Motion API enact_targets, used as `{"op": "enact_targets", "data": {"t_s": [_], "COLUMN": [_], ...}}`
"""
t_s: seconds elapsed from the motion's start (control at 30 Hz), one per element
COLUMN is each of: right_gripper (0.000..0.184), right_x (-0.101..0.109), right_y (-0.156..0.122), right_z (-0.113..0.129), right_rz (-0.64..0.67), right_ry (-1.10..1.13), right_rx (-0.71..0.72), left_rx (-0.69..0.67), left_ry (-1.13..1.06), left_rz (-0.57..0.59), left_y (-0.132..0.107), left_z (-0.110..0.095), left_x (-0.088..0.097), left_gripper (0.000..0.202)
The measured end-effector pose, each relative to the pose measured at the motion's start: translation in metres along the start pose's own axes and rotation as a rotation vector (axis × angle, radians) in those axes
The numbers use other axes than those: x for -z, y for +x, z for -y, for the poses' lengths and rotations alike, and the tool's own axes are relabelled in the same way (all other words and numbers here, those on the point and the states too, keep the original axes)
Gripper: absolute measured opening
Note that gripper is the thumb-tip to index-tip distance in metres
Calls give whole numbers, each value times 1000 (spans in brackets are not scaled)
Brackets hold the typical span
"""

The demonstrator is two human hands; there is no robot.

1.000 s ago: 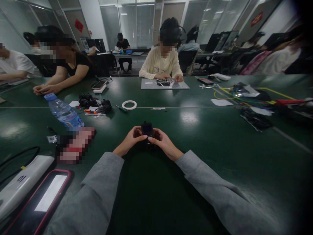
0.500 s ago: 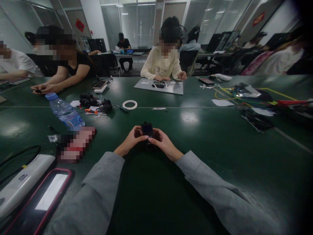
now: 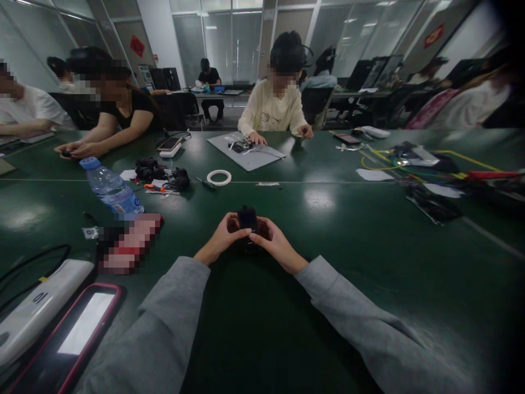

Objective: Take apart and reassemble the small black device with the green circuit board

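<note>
Between my hands, over the green table, stands a small black boxy device with a dark square screen facing me. My left hand is closed on its left side, thumb on the lower front. On the right side my right hand grips it too, its thumb tip close to the left one. The fingers behind the device are mostly hidden. Below the thumbs the device's dark base blends into its reflection, so I cannot tell whether it rests on the table.
To the left are a tilted water bottle, a red-edged phone and a white power bank. Farther off lie black cables and a tape roll. Wires spread at right. A person opposite touches a grey board.
My hands and the black device stay nearly still. Across the table, the person's grey board has turned and shifted left. The whole view has dropped slightly.
</note>
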State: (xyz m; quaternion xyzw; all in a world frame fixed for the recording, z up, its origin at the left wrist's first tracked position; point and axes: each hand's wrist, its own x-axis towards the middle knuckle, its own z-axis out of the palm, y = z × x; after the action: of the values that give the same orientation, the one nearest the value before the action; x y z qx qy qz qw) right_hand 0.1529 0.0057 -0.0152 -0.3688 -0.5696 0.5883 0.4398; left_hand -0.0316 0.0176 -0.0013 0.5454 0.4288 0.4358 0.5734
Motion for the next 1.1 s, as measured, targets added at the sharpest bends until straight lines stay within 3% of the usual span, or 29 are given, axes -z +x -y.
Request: {"op": "enact_targets", "data": {"t_s": [0.2,0.47,1.1], "right_gripper": [59,59,58], "right_x": [0,3,3], "right_y": [0,-1,0], "right_z": [1,1,0], "right_rz": [2,-5,7], "right_ry": [-1,5,4], "right_rx": [-11,-51,-40], "left_rx": [-11,9,-3], "left_ry": [7,-53,-101], "left_rz": [-19,58,32], "left_y": [0,1,0], "left_z": [-1,0,2], "left_x": [-2,3,2], "left_gripper": [55,54,49]}}
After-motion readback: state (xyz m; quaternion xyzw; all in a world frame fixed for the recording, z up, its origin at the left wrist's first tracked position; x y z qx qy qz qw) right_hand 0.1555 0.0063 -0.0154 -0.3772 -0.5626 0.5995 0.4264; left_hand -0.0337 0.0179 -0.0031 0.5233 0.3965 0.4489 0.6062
